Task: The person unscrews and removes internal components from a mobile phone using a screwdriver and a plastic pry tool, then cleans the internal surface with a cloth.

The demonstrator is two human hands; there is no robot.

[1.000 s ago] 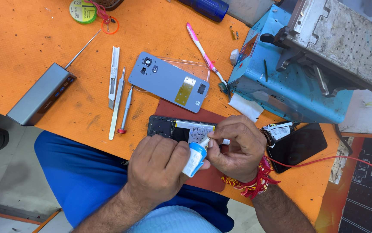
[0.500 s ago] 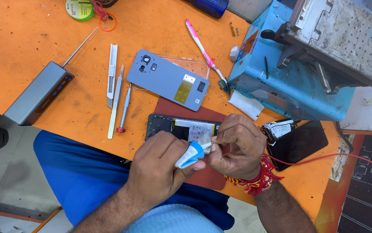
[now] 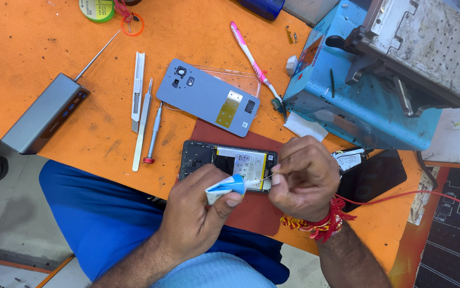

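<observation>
Already, above the opened phone point(image 3: 227, 162), left hand point(image 3: 200, 213) fingers are pinching a glue tube point(image 3: 224, 188), right hand point(image 3: 303, 178) fingers pinching its nozzle pin; back cover point(image 3: 208, 97) still off.

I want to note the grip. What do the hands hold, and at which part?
The left hand holds a small blue-and-white tube by its flattened rear end. The right hand pinches something thin at the nozzle; what it is cannot be told.

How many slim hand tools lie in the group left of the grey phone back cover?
3: a white utility knife, tweezers beside it, and a red-tipped screwdriver nearest the cover. None looks hidden.
</observation>
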